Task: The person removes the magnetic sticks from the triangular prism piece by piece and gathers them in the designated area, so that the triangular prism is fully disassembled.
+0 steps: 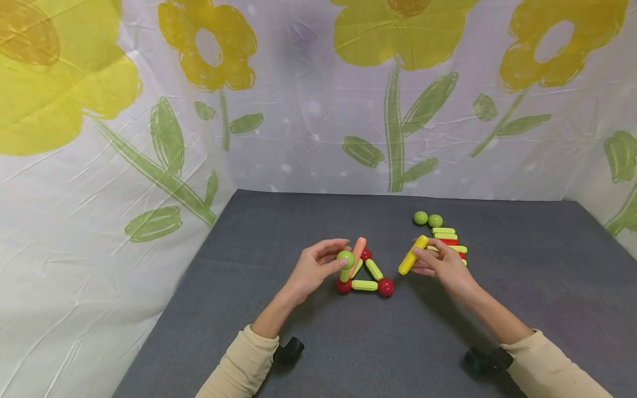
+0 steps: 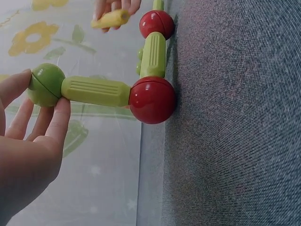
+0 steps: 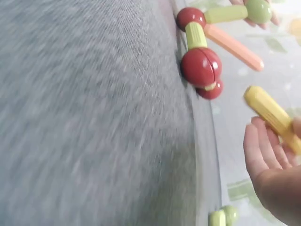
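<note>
My left hand (image 1: 312, 270) grips a lime green ball (image 2: 46, 84) between thumb and fingers. Below the ball, a short light green rod (image 2: 96, 91) stands up from a red ball (image 1: 343, 286) at the near left corner of a triangle. Light green rods (image 1: 365, 285) join that corner to the red balls at the near right (image 1: 385, 287) and at the back (image 1: 366, 254). An orange-pink rod (image 3: 235, 48) slants upward from the frame. To the right, my right hand (image 1: 448, 271) pinches a yellow rod (image 1: 413, 255), held tilted and apart from the triangle.
Behind my right hand lies a row of light green rods (image 1: 444, 230) and red rods (image 1: 448, 242), partly covered by the hand. Two green balls (image 1: 420, 218) sit at the row's far end. The dark grey table (image 1: 278, 221) meets a flower-printed cloth (image 1: 308, 138) at the back.
</note>
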{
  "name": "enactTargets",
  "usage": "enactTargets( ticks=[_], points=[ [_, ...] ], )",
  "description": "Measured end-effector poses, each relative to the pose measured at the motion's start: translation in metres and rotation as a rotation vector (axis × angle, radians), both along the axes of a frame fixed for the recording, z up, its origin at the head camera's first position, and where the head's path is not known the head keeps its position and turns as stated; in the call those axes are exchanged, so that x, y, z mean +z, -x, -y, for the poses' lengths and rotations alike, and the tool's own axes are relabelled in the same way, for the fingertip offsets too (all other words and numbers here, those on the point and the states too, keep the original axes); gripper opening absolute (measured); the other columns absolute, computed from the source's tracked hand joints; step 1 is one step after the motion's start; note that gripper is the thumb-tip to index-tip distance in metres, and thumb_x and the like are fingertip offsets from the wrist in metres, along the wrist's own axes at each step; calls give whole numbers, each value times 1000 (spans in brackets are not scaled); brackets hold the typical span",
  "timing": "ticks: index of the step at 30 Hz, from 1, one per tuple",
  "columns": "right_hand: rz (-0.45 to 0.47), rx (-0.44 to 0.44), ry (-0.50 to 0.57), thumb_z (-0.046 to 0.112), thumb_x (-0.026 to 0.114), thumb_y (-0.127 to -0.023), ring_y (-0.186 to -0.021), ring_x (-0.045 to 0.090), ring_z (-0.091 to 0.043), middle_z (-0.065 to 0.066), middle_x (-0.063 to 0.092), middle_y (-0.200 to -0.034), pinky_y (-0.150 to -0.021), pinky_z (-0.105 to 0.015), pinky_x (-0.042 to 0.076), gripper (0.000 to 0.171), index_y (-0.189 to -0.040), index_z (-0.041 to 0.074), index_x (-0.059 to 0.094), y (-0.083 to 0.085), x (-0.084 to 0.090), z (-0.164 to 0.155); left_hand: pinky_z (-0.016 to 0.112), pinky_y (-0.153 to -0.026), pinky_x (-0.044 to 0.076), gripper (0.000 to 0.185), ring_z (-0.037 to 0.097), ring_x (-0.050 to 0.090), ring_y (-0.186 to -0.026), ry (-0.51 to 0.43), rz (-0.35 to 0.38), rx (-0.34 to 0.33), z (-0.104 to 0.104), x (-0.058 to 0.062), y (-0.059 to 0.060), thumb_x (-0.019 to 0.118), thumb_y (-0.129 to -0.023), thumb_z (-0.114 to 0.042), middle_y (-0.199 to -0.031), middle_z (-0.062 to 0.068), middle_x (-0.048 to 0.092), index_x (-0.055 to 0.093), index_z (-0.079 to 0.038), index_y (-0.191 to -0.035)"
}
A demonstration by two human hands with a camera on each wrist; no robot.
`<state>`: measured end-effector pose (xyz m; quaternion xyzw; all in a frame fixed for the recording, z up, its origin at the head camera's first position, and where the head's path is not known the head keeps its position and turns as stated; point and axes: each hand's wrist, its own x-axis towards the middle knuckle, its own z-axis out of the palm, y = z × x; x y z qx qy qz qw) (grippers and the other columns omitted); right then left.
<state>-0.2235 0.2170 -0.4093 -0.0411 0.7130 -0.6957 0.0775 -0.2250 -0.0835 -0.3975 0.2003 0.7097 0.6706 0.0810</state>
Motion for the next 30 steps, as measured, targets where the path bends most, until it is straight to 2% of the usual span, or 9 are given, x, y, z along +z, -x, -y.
enactTargets(
  ticks=[6,16,18,21,25,30],
  points=[
    [93,-29,96,21,60,-96,-88,67,-19,-7,61,-104,-86,-38,49,56,-131,-9,28,-8,0,-23,31,-92,47,45,27,54,-117,-19,-13,-3,0,-3,2,66,-89,-3,-126,16,58,52,4,-131],
    [174,-46,69,21,57,-97,-97,65,-15,-8,53,-112,-90,-35,47,56,-132,-6,23,-20,-5,-57,32,-94,46,44,29,52,-119,2,12,13,-1,-2,1,65,-90,-1,-128,18,56,52,4,-132],
    [191,-52,54,20,58,-97,-98,64,-15,-9,52,-113,-91,-35,47,59,-133,-6,20,-21,-7,-61,33,-94,46,43,30,52,-119,14,19,16,-1,1,0,65,-90,0,-128,19,56,53,4,-131],
    [213,-59,45,20,59,-97,-99,64,-14,-8,52,-113,-92,-35,47,65,-136,-8,15,-22,-9,-67,33,-94,45,42,31,52,-118,31,17,22,-1,12,-6,65,-90,0,-127,20,56,53,5,-130],
    [250,-67,79,17,60,-96,-97,64,-13,-5,55,-110,-92,-35,47,72,-138,-9,9,-23,-11,-72,33,-94,45,41,32,52,-117,32,5,24,-2,24,-15,64,-90,1,-126,22,56,53,6,-129],
    [308,-93,68,17,61,-95,-92,65,-12,-1,61,-101,-87,-34,50,69,-137,-10,13,-23,-16,-78,33,-95,45,40,32,52,-117,29,5,15,-2,25,-15,64,-90,0,-127,23,55,54,5,-129]
  ],
)
